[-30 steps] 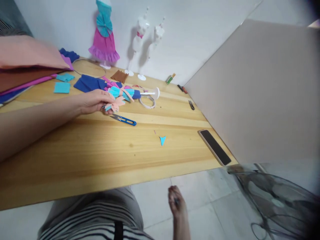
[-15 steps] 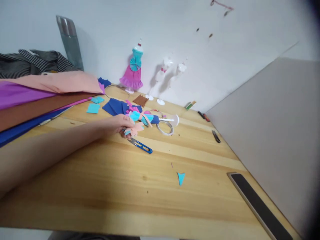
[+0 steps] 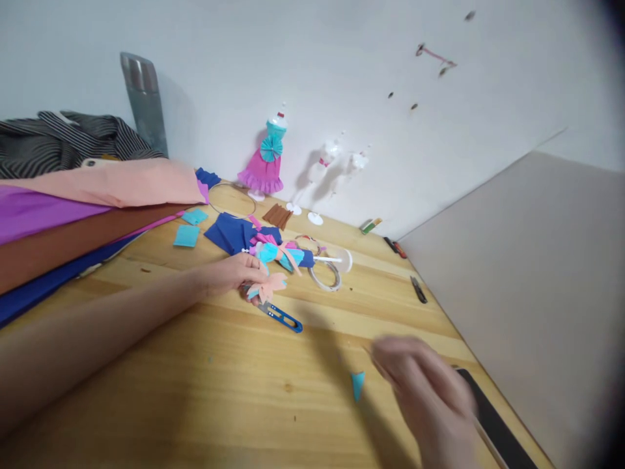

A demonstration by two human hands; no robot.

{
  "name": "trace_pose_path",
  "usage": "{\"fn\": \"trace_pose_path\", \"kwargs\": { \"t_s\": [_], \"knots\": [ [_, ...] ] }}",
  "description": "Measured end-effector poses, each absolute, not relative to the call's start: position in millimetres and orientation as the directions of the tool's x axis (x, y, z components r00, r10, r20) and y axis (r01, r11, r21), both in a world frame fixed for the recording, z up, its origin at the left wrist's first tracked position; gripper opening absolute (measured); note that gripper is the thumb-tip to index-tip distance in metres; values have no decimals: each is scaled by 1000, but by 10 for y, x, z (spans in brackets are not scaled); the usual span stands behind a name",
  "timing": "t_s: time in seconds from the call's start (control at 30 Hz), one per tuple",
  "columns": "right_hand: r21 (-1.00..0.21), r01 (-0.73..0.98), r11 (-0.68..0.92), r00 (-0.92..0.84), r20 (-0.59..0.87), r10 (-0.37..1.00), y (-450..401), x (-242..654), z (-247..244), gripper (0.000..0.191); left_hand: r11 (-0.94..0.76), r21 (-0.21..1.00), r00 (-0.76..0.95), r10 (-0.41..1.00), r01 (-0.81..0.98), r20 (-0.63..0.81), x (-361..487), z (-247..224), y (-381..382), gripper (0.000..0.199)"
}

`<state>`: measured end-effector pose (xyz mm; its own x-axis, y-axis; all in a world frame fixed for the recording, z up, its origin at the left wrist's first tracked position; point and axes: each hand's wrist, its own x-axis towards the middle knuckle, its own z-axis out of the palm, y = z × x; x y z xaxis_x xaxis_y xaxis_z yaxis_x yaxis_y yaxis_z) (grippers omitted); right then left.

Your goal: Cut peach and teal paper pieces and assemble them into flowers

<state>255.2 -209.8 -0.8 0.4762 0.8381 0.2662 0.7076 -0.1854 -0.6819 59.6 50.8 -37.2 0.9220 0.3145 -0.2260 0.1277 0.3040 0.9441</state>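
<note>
My left hand (image 3: 239, 275) is closed on a peach and light-blue crepe paper bow (image 3: 266, 287), pinched at its side just above the table. Right beneath it lie blue thread snips (image 3: 282, 316), blades toward the hand. Behind the bow a small dress form (image 3: 278, 253) lies on its side, wrapped in light-blue, peach and dark-blue paper, its white stand pointing right. My right hand (image 3: 422, 384) is over the right side of the table, smeared by motion; its fingers look curled, but what is in them cannot be made out. A small light-blue scrap (image 3: 358, 385) lies left of it.
Paper sheets (image 3: 97, 225) are stacked at left, near a grey bottle (image 3: 145, 104). A dressed form (image 3: 263, 156) and two bare white ones (image 3: 326, 156) stand against the wall. A tape roll (image 3: 325, 277), a cutter (image 3: 418, 290) and a dark long object (image 3: 498, 417) lie toward the right.
My right hand has come into view at the lower right, casting a shadow on the table. My left hand keeps its hold on the bow. The whole scene sits slightly lower in view.
</note>
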Motion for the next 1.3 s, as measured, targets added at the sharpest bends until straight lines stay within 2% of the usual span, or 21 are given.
{"fn": "trace_pose_path", "kwargs": {
  "t_s": [0.1, 0.13, 0.17, 0.2, 0.27, 0.33, 0.47, 0.57, 0.67, 0.77, 0.83, 0.93, 1.13, 1.23, 1.3],
  "knots": [
    [-775, 624, -100, 366, 178, 913, -1278, 2605, -55, 28, 337, 938, 943, 281, 75, -176, 576, -410, 528, 25],
    [-898, 436, -65, 271, 62, 961, -1038, 2610, -78, 30, 354, 934, 951, 269, 53, -156, 569, -423, 536, 24],
    [-963, 259, -69, 203, -16, 979, -842, 2608, -102, 31, 372, 927, 957, 257, 34, -138, 563, -433, 543, 23],
    [-983, 156, -95, 167, -69, 983, -695, 2602, -126, 32, 388, 922, 961, 248, 19, -125, 558, -439, 549, 23],
    [-984, 122, -128, 149, -109, 983, -552, 2596, -162, 37, 403, 915, 965, 238, 6, -111, 551, -439, 558, 21],
    [-976, 181, -125, 172, -94, 981, -551, 2613, -173, 36, 398, 918, 969, 224, 8, -105, 550, -425, 564, 21],
    [-933, 343, -108, 202, -39, 979, -698, 2689, -125, 21, 395, 918, 973, 204, 20, -109, 562, -406, 580, 21],
    [-833, 535, -138, 82, -111, 990, -843, 2703, -76, 15, 369, 928, 969, 211, 43, -129, 578, -435, 599, 22],
    [-708, 703, -68, -90, -183, 979, -1009, 2664, -55, 13, 352, 934, 973, 187, 64, -137, 585, -469, 614, 21],
    [-614, 788, 57, -193, -158, 968, -1129, 2647, -99, 45, 347, 935, 972, 187, 72, -144, 578, -470, 617, 18],
    [-577, 812, 88, -185, -112, 976, -1144, 2671, -165, 64, 333, 939, 969, 193, 81, -152, 574, -458, 612, 18],
    [-550, 833, 58, -143, -113, 983, -1068, 2734, -261, 70, 328, 942, 971, 193, 70, -140, 574, -453, 602, 20],
    [-540, 841, -33, -22, -94, 995, -851, 2745, -286, 46, 328, 941, 968, 199, 79, -150, 569, -504, 607, 23],
    [-465, 881, -85, 67, -56, 996, -822, 2679, -269, 33, 314, 944, 966, 197, 101, -169, 559, -494, 611, 24],
    [-427, 902, -66, 53, -42, 998, -848, 2627, -270, 23, 306, 946, 965, 194, 108, -174, 555, -470, 609, 25]
  ]
}}
